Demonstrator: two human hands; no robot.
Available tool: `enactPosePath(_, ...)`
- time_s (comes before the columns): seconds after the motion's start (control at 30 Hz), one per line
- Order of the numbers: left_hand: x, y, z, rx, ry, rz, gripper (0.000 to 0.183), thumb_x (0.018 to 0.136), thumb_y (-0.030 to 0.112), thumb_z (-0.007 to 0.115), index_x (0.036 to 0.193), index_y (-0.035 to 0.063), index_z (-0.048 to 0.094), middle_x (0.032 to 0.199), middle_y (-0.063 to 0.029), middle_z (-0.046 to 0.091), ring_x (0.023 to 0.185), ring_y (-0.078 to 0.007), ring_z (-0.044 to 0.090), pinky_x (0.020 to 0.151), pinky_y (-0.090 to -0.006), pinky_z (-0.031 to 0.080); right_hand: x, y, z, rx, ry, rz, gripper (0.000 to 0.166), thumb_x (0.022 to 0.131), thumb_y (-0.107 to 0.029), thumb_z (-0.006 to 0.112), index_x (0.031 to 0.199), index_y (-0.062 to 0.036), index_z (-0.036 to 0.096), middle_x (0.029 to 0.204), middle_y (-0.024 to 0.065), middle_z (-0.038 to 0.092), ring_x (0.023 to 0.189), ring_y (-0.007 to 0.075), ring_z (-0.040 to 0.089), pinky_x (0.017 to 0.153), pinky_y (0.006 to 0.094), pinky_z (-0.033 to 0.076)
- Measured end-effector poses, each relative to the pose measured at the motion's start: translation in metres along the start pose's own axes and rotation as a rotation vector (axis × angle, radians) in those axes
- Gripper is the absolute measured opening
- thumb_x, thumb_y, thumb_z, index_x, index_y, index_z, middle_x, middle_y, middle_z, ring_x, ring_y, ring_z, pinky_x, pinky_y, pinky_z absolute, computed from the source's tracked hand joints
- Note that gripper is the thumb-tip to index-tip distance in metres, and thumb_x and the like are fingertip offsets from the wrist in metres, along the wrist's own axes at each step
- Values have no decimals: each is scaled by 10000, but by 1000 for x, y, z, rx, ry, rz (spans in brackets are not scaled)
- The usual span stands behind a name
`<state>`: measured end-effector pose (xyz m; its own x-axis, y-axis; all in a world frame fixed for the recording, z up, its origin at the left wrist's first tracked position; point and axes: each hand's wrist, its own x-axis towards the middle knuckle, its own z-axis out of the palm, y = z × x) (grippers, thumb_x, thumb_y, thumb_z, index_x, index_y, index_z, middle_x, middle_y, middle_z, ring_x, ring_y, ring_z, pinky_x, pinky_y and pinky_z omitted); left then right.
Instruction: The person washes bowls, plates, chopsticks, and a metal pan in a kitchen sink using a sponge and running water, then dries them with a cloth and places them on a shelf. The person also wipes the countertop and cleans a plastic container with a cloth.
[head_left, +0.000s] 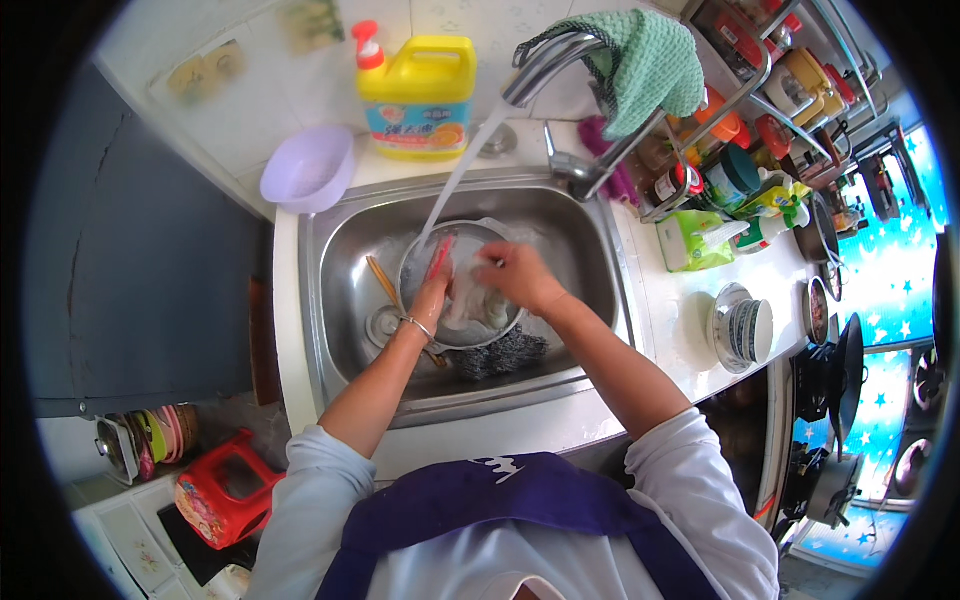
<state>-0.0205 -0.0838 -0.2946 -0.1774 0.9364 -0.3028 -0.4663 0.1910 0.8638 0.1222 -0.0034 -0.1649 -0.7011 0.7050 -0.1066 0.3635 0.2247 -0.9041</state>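
In the sink (577, 225) stands a round metal pot (508, 226), with water pouring from the tap (559, 64) into its left side. My left hand (436, 289), wearing a bracelet, grips a narrow red object (441, 255) inside the pot; what it is cannot be made out. Over the pot's right half is my right hand (517, 276), its fingers curled and blurred, so whether it holds anything is unclear. Below it a pale wet thing (491, 309), possibly a cloth, lies in the pot. Wooden chopsticks (381, 277) and a dark mesh scourer (501, 354) lie beside the pot.
Behind the sink are a lilac plastic basin (311, 172) and a yellow detergent jug (420, 97). A green cloth (649, 71) hangs over the tap. To the right stand a tissue pack (690, 240), stacked bowls (750, 330) and a metal rack (750, 94) of jars.
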Motion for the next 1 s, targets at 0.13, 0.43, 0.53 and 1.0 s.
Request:
enactPosePath(0.13,-30,27,33,-577,-111,-204,732,782,666,362,1274,125,402,1261,-74,458,1127,-245,462,934,-413,364,-1,-16,-1,356,303,136,267,655,-64,637,915,-9,604,815,171,595,721,320,572,661,350,463)
enactPosePath(0.43,-60,47,59,-487,-46,-459,314,798,284,602,1058,125,525,894,-78,582,811,-233,570,660,-383,472,-69,14,8,-163,-19,-261,404,597,43,544,996,-16,558,984,166,541,945,342,518,803,388,446)
enactPosePath(0.53,-58,62,51,-297,-169,-563,212,761,205,636,945,132,560,805,-54,582,707,-183,564,530,-295,448,-60,2,-15,-657,22,-666,550,585,10,613,1114,-90,500,1154,132,464,1028,328,479,844,380,451)
enactPosePath(1.0,-33,75,69,1740,-62,385,326,661,57,590,982,94,550,786,-108,576,775,-325,569,689,-426,456,-13,19,14,-527,-232,180,401,623,-123,655,985,-13,524,811,161,609,648,322,586,603,365,499)
